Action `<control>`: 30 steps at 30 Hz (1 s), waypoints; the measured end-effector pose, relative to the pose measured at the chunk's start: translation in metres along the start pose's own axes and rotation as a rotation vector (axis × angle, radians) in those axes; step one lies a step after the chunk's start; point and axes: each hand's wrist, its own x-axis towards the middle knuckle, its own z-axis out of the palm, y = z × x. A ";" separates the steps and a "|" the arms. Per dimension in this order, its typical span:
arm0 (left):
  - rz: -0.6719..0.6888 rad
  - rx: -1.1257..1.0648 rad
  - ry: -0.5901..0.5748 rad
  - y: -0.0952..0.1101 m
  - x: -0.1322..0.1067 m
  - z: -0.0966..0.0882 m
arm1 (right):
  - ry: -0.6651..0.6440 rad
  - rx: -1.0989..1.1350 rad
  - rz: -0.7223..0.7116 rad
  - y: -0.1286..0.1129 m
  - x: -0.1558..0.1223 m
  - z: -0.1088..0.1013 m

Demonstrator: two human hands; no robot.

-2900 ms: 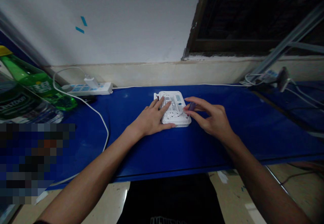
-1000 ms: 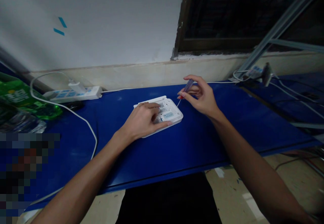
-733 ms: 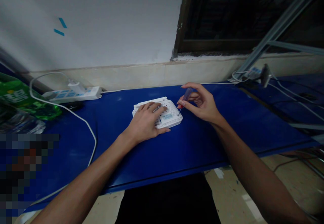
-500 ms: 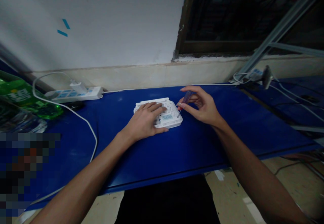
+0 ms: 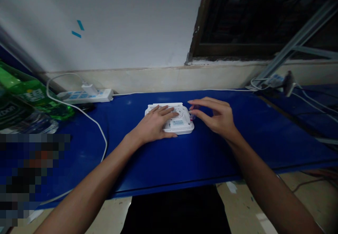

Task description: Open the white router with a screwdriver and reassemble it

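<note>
A small white router-like box (image 5: 180,124) with vent holes and a label lies on the blue table (image 5: 185,156). My left hand (image 5: 154,124) rests flat on its left half, fingers stretched out, pressing it down. My right hand (image 5: 215,118) sits at the box's right edge, thumb and fingers pinched round a small screwdriver (image 5: 192,115) with a purple handle. The tool stands nearly upright against the box's right corner and is mostly hidden by my fingers.
A white power strip (image 5: 86,95) with a plugged charger lies at the back left, its white cable (image 5: 101,135) looping forward. Green and clear plastic bottles (image 5: 29,100) stand at the far left. More cables and a plug (image 5: 280,80) lie at the back right, by a metal frame.
My left hand turned the box on the table. My right hand, raised with the screwdriver a second ago, came down and set the tool against the box's right corner.
</note>
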 end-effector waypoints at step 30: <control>-0.008 0.006 -0.023 0.000 -0.002 0.000 | -0.073 -0.032 -0.051 0.003 0.002 -0.005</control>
